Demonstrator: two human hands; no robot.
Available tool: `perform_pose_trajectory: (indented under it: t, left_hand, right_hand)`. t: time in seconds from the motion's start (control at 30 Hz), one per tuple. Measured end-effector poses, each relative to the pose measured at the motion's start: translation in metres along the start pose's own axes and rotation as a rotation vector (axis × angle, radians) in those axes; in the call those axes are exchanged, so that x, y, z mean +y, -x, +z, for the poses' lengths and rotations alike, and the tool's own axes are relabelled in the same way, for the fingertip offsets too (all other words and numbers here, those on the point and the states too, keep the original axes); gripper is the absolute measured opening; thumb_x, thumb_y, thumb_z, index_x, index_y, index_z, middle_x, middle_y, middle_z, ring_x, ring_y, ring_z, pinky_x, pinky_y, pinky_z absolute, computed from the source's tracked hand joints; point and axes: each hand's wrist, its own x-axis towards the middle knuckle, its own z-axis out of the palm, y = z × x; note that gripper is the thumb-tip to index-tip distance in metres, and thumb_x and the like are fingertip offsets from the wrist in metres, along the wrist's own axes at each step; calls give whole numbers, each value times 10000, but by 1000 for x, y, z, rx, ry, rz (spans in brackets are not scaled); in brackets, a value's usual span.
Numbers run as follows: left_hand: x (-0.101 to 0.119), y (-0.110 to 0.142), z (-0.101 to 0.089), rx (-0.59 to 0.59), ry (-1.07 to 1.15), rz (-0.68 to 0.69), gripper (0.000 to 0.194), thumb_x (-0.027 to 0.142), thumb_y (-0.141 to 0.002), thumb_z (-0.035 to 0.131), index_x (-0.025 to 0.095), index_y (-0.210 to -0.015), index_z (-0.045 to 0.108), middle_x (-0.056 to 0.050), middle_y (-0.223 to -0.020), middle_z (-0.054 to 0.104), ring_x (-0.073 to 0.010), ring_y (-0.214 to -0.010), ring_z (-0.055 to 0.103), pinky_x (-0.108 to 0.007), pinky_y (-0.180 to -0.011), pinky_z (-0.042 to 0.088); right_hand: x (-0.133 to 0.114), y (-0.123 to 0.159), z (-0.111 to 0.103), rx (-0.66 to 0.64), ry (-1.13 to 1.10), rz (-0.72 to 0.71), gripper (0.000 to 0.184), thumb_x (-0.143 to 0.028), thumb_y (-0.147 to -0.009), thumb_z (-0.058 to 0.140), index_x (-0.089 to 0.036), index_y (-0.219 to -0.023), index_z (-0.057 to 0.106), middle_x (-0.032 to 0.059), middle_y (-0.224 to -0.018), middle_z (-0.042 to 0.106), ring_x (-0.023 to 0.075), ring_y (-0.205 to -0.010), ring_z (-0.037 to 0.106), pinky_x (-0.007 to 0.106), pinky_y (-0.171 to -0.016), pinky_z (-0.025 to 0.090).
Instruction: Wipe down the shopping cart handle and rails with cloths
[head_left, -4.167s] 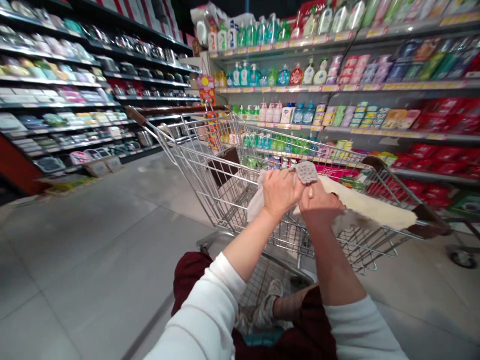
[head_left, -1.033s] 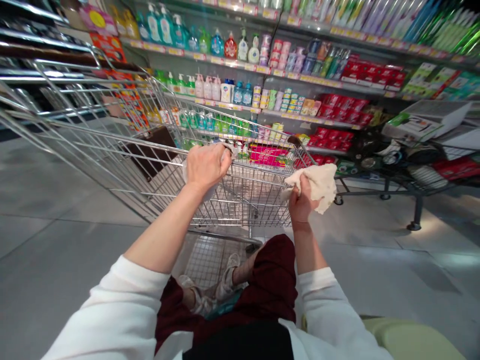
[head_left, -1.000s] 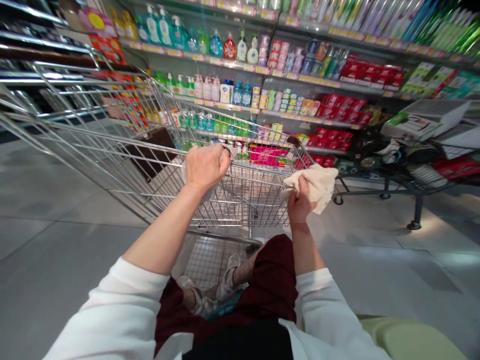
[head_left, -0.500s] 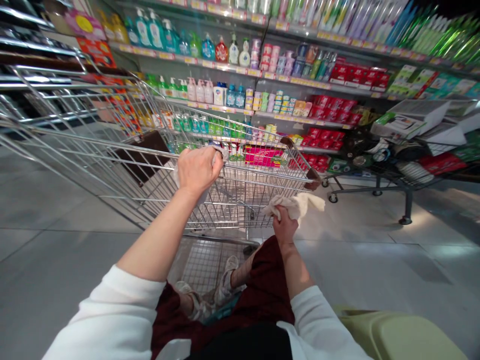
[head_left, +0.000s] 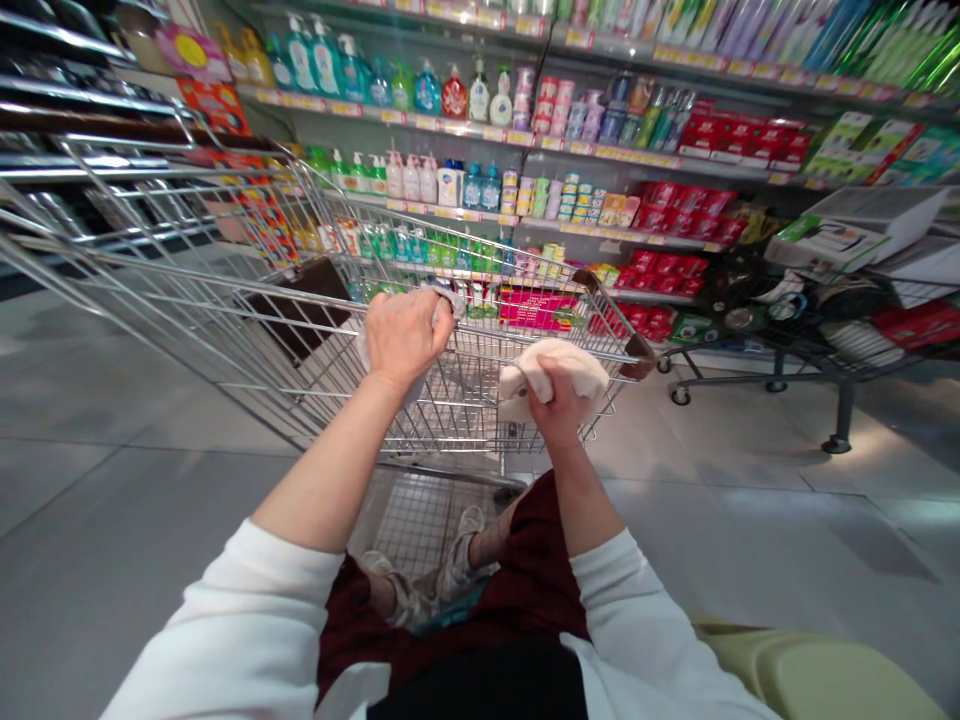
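Note:
A wire shopping cart (head_left: 225, 300) stands right in front of me. My left hand (head_left: 405, 333) grips its near top rail, with a pale grey cloth (head_left: 444, 297) bunched under the fingers. My right hand (head_left: 556, 405) holds a cream cloth (head_left: 559, 362) bunched up against the same rail, a little to the right of the left hand. The brown end cap (head_left: 636, 360) of the cart handle shows further right. My legs in dark red trousers and a shoe sit below the cart.
Shelves (head_left: 525, 140) of soap bottles, tubs and red packs line the aisle beyond the cart. A second loaded trolley (head_left: 817, 310) stands at the right. A pale green seat edge (head_left: 825, 675) is at lower right. Grey tiled floor lies to the left.
My right hand has lifted the cream cloth from below the rail and moved it left onto the rail, closer to my left hand. My left hand has stayed on the rail.

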Motion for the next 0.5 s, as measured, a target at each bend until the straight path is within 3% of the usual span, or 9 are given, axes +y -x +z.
perform_pose_trajectory:
  t: [0.17, 0.3, 0.37, 0.5]
  left_hand:
    - [3, 0, -1, -28, 34, -21, 291, 355, -1001, 396, 228, -801, 564, -90, -815, 713, -248, -786, 638, -408, -743, 303]
    - [4, 0, 1, -8, 28, -4, 293, 333, -1002, 395, 230, -777, 553, -80, -802, 710, -244, -774, 631, -404, -744, 311]
    - [4, 0, 2, 11, 25, 0, 298, 326, -1003, 396, 232, -768, 552, -77, -790, 706, -243, -764, 623, -402, -740, 315]
    - [3, 2, 3, 32, 3, 9, 289, 328, -1001, 416, 230, -774, 565, -79, -784, 703, -245, -755, 620, -402, -740, 326]
  right_hand:
    - [14, 44, 34, -105, -13, 57, 285, -404, -876, 633, -233, -1036, 796, 111, -1088, 807, 304, -1068, 719, 419, -980, 526]
    - [19, 58, 30, -174, -93, 114, 292, -403, -843, 644, -230, -1035, 781, 73, -967, 808, 261, -875, 720, 370, -843, 548]
    - [13, 51, 21, -129, -150, 70, 295, -402, -848, 628, -230, -1042, 768, 67, -978, 804, 253, -874, 717, 362, -826, 556]
    - [-19, 18, 3, 86, -197, -107, 344, -374, -889, 583, -231, -1163, 734, 82, -1165, 786, 258, -1099, 705, 371, -956, 552]
